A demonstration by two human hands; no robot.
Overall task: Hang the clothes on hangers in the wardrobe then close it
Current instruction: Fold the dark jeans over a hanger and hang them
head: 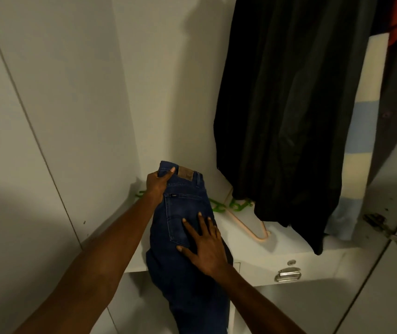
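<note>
Dark blue jeans (183,208) with a brown waist patch lie folded over the front edge of the white wardrobe shelf (286,247), legs hanging down. My left hand (157,183) grips the waistband at its far left corner, thumb on top. My right hand (207,247) presses flat on the back pocket with fingers spread. A green hanger (219,206) lies on the shelf, partly under the jeans. A pale pink hanger (248,225) lies beside it to the right.
Dark garments (286,104) hang at the right, their hems touching the shelf, next to a cream and light-blue striped piece (359,131). A drawer with a metal handle (287,274) sits under the shelf. The wardrobe door with a hinge (390,235) stands open at right.
</note>
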